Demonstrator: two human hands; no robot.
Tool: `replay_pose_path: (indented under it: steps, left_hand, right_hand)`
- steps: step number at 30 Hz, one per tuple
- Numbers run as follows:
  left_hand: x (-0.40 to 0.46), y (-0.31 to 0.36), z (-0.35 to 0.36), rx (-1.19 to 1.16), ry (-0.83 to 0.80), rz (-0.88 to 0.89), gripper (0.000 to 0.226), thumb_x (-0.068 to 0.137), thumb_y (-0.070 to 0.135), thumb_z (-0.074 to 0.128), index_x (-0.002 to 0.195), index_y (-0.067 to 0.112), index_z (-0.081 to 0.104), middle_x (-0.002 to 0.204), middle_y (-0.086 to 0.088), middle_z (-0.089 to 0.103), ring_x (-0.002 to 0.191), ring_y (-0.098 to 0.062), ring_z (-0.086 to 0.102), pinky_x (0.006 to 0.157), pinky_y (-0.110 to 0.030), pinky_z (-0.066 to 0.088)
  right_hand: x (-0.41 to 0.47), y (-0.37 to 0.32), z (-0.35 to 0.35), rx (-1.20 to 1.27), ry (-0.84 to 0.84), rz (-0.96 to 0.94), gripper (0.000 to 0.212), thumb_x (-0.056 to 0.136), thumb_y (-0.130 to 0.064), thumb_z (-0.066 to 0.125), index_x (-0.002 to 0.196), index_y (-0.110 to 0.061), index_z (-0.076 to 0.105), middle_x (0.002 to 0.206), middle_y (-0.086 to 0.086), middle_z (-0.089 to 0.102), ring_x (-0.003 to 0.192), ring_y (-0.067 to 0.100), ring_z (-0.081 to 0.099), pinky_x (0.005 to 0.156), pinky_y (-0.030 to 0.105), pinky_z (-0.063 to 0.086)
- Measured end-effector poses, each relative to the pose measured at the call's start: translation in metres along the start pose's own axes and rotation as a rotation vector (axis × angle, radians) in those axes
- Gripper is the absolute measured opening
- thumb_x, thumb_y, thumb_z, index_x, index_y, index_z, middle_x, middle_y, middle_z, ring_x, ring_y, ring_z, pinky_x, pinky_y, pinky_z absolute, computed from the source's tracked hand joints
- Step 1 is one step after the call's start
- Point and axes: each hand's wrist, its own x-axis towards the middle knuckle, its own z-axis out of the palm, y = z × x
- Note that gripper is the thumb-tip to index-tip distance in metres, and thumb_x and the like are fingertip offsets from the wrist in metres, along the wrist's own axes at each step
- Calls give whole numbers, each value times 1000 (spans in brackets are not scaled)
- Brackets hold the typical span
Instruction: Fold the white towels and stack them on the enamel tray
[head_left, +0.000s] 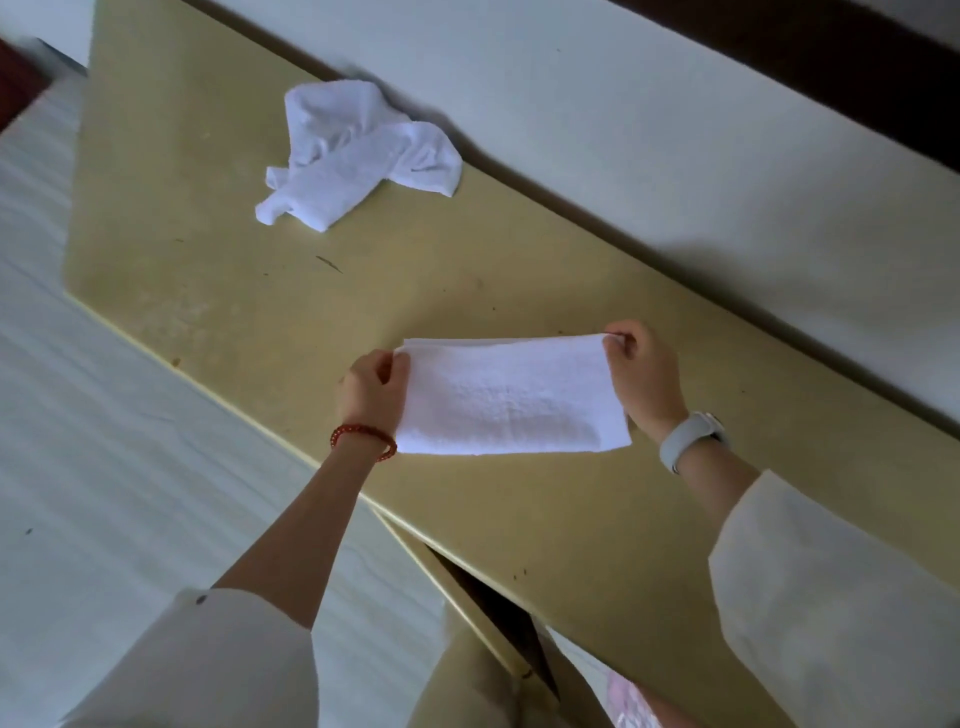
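left grip (371, 387) pinches folded towel (506, 397) left end; right grip (644, 374) pinches right end

towel in hands: folded white towel (506, 397), stretched out flat over the yellowish table (218, 291)
left hand (371, 389): pinching its left end
right hand (641, 376): pinching the top right corner
other towel (353, 153): crumpled heap, far side near the wall (675, 130)
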Motion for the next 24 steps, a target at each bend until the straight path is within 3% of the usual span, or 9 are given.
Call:
replay_pose_path:
  steps: [3, 6, 12, 18, 24]
  left_hand:
    - [5, 2, 4, 104, 22, 12, 22, 92, 25, 51, 82, 9, 63, 75, -2, 57, 74, -21, 50, 65, -24, 33]
    - [10, 4, 6, 145, 58, -18, 20, 89, 30, 54, 94, 15, 67, 81, 4, 59, 79, -19, 53, 69, -25, 37]
    - [13, 9, 8, 192, 93, -39, 20, 89, 34, 54, 94, 17, 63, 80, 7, 58, 78, -18, 51, 70, -26, 37]
    - [16, 12, 9, 248, 103, -74, 24, 88, 39, 53, 93, 16, 60, 81, 3, 59, 75, -21, 50, 65, -26, 34]
    - [16, 16, 9, 400, 83, -82, 28, 90, 40, 48, 94, 13, 54, 84, -6, 60, 73, -26, 47, 65, -30, 33]
  right_hand:
    - [8, 4, 7, -17, 12, -9, 17, 91, -7, 45, 99, -4, 60, 86, 1, 56, 80, 16, 52, 71, 26, 40]
    - [9, 7, 10, -38, 47, -64, 17, 89, -3, 46, 95, -2, 61, 83, 8, 59, 76, 16, 51, 71, 26, 40]
    - [9, 13, 15, -92, 81, -126, 15, 87, 0, 47, 92, -1, 61, 82, 12, 60, 78, 20, 52, 72, 28, 43]
    - [12, 18, 19, -147, 77, -117, 16, 88, 0, 46, 93, -1, 61, 88, 12, 58, 81, 13, 45, 69, 14, 30]
    - [15, 16, 22, -157, 116, -78, 13, 89, -2, 46, 93, -1, 58, 91, 11, 56, 79, 15, 45, 68, 23, 35]
